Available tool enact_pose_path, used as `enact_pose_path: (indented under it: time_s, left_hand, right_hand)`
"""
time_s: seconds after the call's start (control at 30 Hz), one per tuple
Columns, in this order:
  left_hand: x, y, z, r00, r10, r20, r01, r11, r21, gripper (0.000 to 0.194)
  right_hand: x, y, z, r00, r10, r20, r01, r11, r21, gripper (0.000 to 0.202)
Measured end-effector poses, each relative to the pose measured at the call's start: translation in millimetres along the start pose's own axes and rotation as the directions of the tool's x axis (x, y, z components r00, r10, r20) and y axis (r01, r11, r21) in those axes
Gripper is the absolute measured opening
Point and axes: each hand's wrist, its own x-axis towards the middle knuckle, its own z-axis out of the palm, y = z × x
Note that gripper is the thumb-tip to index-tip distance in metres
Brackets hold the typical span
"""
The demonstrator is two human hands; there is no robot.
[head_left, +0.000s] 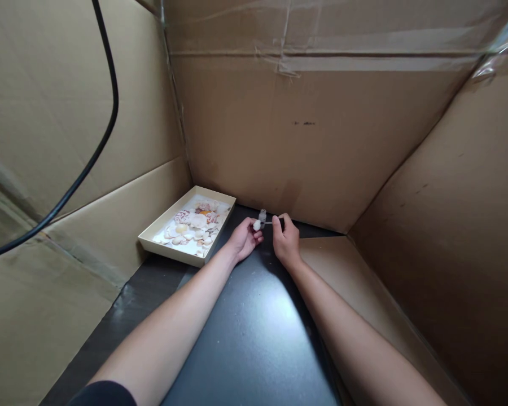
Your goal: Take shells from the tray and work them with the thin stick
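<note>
In the middle of the head view, my left hand point(245, 238) pinches a small white piece, apparently a seashell point(257, 225), between thumb and fingers. My right hand point(286, 238) is closed on a thin pale stick point(268, 223), whose left end reaches to the shell; its tip is too small to make out. Just behind the shell, a small clear bottle point(262, 215) stands upright on the dark table. Left of my hands lies a shallow cream tray point(169, 248) holding several seashells point(195, 221) in white, orange and reddish patterns.
Cardboard walls point(254, 135) surround the dark table point(245, 338) at the back and both sides. A flat cardboard sheet point(334, 256) lies to the right of my right hand. A black cable point(110, 124) hangs along the left wall.
</note>
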Motion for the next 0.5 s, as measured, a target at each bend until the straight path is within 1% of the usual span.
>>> enact_pose_path:
  time_s: [0.17, 0.27, 0.33, 0.43, 0.5]
  left_hand:
    - [-1.1, 0.7, 1.0, 1.000, -0.006, 0.010, 0.006, 1.000, -0.004, 0.009]
    - [-1.4, 1.0, 1.2, 1.000, -0.011, 0.010, 0.011, 1.000, -0.003, 0.008]
    - [-1.3, 1.0, 1.0, 1.000, -0.010, 0.006, 0.010, 1.000, -0.003, 0.008]
    - [-1.2, 0.7, 0.6, 1.000, -0.009, 0.003, 0.009, 1.000, -0.008, 0.009]
    - [-1.2, 0.6, 0.7, 1.000, -0.011, 0.005, 0.011, 1.000, -0.012, 0.008]
  right_hand:
    - [0.1, 0.0, 0.0, 1.000, -0.008, 0.022, 0.008, 1.000, 0.027, 0.034]
    - [-0.1, -0.1, 0.1, 1.000, -0.015, 0.004, 0.015, 0.998, 0.056, 0.034]
    - [-0.2, 0.0, 0.3, 1.000, -0.023, 0.015, 0.022, 0.998, 0.065, 0.033]
    - [-0.1, 0.6, 0.8, 0.999, 0.007, 0.048, -0.008, 1.000, 0.022, 0.033]
    - [0.1, 1.0, 1.0, 0.999, 0.019, 0.034, -0.020, 1.000, 0.005, 0.034]
